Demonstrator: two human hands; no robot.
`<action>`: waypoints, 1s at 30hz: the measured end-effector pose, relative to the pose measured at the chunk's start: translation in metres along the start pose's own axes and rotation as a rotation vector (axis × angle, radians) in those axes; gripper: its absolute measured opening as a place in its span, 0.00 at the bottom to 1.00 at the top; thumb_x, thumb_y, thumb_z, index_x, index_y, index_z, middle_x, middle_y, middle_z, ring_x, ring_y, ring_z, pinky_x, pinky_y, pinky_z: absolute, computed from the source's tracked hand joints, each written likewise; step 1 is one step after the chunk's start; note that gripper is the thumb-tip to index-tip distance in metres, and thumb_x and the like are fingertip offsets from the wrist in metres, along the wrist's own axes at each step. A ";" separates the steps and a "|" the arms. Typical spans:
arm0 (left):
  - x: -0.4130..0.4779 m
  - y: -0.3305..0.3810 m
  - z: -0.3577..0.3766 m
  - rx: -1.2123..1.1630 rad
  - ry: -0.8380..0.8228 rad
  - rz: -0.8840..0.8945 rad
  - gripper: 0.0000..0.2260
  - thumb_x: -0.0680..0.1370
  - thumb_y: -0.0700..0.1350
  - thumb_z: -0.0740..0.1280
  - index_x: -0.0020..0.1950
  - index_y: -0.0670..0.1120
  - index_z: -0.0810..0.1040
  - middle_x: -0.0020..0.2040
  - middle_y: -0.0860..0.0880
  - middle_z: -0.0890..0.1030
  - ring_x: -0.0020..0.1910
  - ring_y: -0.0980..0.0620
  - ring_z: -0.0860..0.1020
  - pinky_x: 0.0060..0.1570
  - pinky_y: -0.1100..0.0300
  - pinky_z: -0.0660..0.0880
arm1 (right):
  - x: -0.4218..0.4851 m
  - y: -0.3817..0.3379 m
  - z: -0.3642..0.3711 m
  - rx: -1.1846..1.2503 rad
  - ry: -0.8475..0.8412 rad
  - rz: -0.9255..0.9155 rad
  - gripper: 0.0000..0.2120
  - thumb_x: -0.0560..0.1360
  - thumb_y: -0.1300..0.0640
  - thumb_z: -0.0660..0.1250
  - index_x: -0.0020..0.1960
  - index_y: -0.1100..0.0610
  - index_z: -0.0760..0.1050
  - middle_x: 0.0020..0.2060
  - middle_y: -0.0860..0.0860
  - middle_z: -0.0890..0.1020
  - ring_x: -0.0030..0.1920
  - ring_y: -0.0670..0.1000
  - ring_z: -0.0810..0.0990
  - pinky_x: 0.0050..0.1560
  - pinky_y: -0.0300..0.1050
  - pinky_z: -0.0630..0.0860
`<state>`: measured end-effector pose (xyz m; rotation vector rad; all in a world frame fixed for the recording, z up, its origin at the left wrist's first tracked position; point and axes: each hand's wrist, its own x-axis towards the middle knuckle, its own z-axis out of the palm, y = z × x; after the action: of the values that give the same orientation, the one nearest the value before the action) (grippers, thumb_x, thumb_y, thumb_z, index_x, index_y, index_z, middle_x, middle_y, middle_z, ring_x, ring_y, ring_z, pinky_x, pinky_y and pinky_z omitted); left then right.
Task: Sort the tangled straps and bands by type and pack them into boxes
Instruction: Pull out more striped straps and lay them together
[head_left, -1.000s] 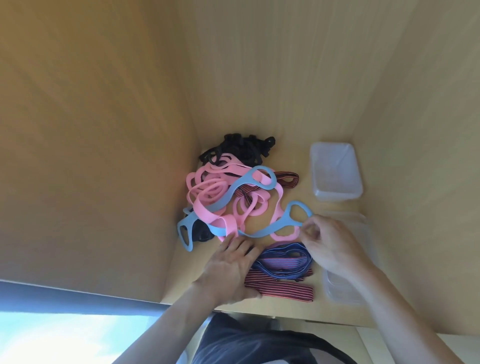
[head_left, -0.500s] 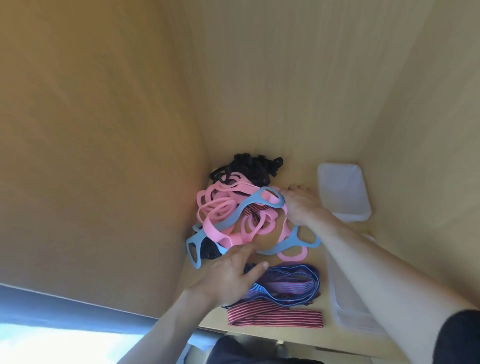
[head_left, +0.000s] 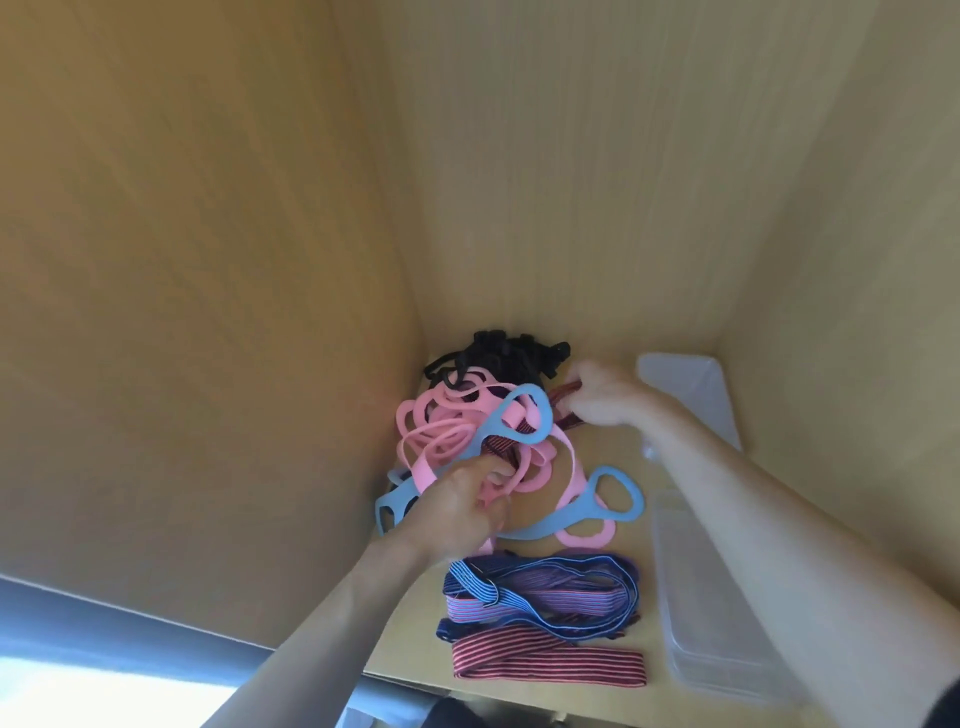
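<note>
A tangled heap lies at the back left of the wooden shelf: pink bands (head_left: 441, 441), light blue silicone straps (head_left: 613, 493) and black straps (head_left: 509, 353). A red striped band (head_left: 498, 448) runs through the heap. My right hand (head_left: 605, 397) pinches its far end beside the black straps. My left hand (head_left: 462, 501) grips into the pink bands where the striped band passes under them. Nearer to me lie sorted blue-and-purple striped bands (head_left: 540, 590) and a flat red striped band (head_left: 545, 665).
A clear plastic box (head_left: 685, 384) stands at the back right. Another clear box (head_left: 711, 613) sits along the right wall, under my right forearm. Wooden walls close in on the left, back and right. The shelf's front edge (head_left: 519, 701) is close to me.
My right hand has moved from the blue strap's loop to the back of the heap and taken hold of the red striped band. My left hand shifted from the sorted bands up into the pink tangle.
</note>
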<state>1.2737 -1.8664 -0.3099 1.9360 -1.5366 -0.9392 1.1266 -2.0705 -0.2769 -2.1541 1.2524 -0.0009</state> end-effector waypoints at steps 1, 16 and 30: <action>0.004 0.000 -0.001 -0.017 0.013 0.001 0.14 0.79 0.38 0.65 0.64 0.46 0.78 0.60 0.51 0.80 0.61 0.53 0.77 0.61 0.69 0.72 | -0.002 -0.007 -0.007 0.052 0.017 -0.031 0.06 0.74 0.58 0.66 0.50 0.58 0.78 0.43 0.53 0.82 0.41 0.52 0.78 0.39 0.46 0.72; 0.046 0.006 -0.020 -0.327 0.159 -0.090 0.13 0.79 0.37 0.65 0.53 0.56 0.76 0.54 0.52 0.79 0.56 0.54 0.78 0.56 0.67 0.73 | -0.032 -0.063 -0.058 0.354 0.286 -0.317 0.02 0.82 0.57 0.63 0.54 0.54 0.73 0.44 0.53 0.79 0.44 0.52 0.77 0.47 0.47 0.72; 0.065 0.075 -0.063 -0.306 0.401 0.075 0.19 0.77 0.38 0.68 0.67 0.48 0.72 0.63 0.53 0.76 0.64 0.54 0.74 0.61 0.63 0.70 | -0.058 -0.086 -0.104 0.430 0.651 -0.514 0.05 0.81 0.58 0.65 0.55 0.54 0.77 0.43 0.48 0.79 0.43 0.48 0.76 0.45 0.37 0.69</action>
<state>1.2834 -1.9500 -0.2283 1.7073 -1.1533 -0.6583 1.1306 -2.0502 -0.1318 -2.0736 0.8541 -1.1518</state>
